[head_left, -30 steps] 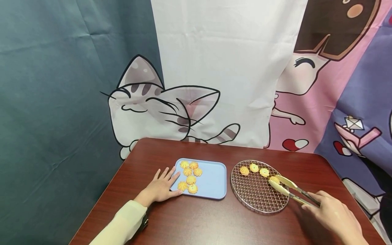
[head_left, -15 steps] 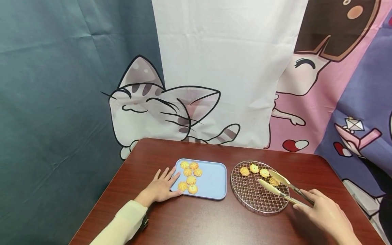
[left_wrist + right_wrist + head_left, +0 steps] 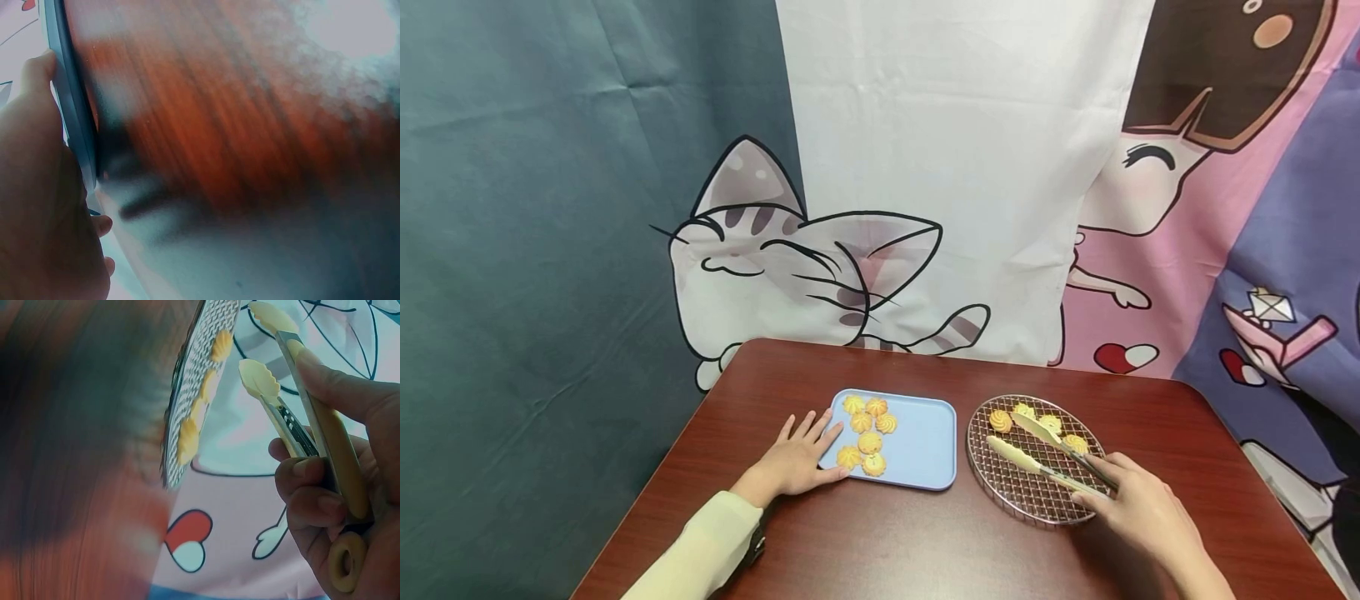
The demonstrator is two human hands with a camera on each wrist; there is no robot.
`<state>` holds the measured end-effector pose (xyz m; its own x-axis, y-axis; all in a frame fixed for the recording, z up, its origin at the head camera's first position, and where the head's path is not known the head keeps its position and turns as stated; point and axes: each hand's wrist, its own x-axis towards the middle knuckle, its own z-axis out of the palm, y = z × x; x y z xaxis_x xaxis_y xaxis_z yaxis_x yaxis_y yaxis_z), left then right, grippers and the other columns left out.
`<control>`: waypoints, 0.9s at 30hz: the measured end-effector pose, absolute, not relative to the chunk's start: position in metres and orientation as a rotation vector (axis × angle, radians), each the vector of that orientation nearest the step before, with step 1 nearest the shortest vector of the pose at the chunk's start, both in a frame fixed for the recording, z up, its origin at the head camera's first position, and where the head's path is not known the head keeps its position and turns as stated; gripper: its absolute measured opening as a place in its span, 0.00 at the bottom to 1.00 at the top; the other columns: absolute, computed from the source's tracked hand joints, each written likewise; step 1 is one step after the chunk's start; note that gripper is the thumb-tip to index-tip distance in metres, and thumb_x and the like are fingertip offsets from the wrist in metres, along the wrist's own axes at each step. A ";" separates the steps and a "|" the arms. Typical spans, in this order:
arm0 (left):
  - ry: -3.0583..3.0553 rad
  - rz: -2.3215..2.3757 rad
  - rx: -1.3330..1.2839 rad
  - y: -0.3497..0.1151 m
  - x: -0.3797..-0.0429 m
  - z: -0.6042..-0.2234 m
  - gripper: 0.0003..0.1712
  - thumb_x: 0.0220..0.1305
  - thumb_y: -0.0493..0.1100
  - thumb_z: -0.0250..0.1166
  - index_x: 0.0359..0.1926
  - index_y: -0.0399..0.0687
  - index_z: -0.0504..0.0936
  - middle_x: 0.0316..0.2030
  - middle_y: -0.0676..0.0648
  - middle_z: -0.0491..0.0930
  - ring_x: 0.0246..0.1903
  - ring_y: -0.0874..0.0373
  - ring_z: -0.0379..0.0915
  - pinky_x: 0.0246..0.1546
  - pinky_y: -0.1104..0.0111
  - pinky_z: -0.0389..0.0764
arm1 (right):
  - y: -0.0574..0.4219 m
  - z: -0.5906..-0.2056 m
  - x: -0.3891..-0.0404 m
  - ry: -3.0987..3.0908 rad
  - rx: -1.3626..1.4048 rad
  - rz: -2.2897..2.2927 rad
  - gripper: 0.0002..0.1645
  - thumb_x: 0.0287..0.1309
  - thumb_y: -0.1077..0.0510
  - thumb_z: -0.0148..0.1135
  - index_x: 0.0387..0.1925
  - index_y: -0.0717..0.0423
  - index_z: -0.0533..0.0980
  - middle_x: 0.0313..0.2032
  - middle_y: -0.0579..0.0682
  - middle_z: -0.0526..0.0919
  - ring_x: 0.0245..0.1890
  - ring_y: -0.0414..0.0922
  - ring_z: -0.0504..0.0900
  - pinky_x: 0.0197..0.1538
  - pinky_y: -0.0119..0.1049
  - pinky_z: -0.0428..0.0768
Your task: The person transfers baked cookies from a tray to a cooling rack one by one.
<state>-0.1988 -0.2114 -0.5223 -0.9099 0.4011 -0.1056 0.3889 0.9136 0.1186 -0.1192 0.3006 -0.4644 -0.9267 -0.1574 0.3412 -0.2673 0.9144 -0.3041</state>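
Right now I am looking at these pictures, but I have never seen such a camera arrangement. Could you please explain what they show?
There is no machine here: a person works with two bare hands. The wide view comes from a camera on the head; the two tilted close views come from cameras on the wrists. On the brown table is a blue tray with seven cookies. To its right is a round wire rack with four more. The left hand touches the tray's left end, its fingers spread. The right hand holds tongs; their tips stand apart above the rack, gripping no cookie.
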 end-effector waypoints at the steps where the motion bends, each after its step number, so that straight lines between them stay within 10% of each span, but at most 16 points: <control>1: 2.947 0.140 0.609 -0.212 -0.199 -0.523 0.52 0.66 0.79 0.47 0.80 0.54 0.56 0.80 0.43 0.48 0.78 0.38 0.43 0.73 0.39 0.40 | 0.298 -0.465 -0.120 -2.768 0.318 0.514 0.34 0.44 0.46 0.82 0.52 0.57 0.85 0.43 0.51 0.82 0.33 0.48 0.81 0.31 0.52 0.78; 6: 2.950 0.134 0.591 -0.211 -0.199 -0.523 0.52 0.66 0.79 0.47 0.80 0.56 0.56 0.80 0.45 0.47 0.78 0.40 0.42 0.74 0.39 0.40 | 0.286 -0.466 -0.126 -2.787 0.329 0.555 0.36 0.45 0.44 0.81 0.55 0.58 0.83 0.51 0.61 0.82 0.46 0.64 0.84 0.43 0.65 0.79; 16: 2.959 0.068 0.581 -0.210 -0.200 -0.522 0.51 0.65 0.81 0.45 0.80 0.59 0.56 0.81 0.47 0.47 0.79 0.42 0.42 0.74 0.41 0.42 | 0.256 -0.470 -0.141 -2.738 0.413 0.579 0.37 0.44 0.45 0.82 0.54 0.60 0.84 0.47 0.53 0.83 0.46 0.59 0.84 0.43 0.61 0.81; 27: 2.959 0.052 0.586 -0.209 -0.201 -0.523 0.52 0.65 0.80 0.45 0.80 0.58 0.55 0.81 0.47 0.46 0.79 0.41 0.42 0.74 0.40 0.41 | 0.229 -0.472 -0.154 -2.790 0.427 0.652 0.36 0.48 0.46 0.80 0.56 0.60 0.83 0.56 0.66 0.81 0.56 0.67 0.80 0.56 0.65 0.75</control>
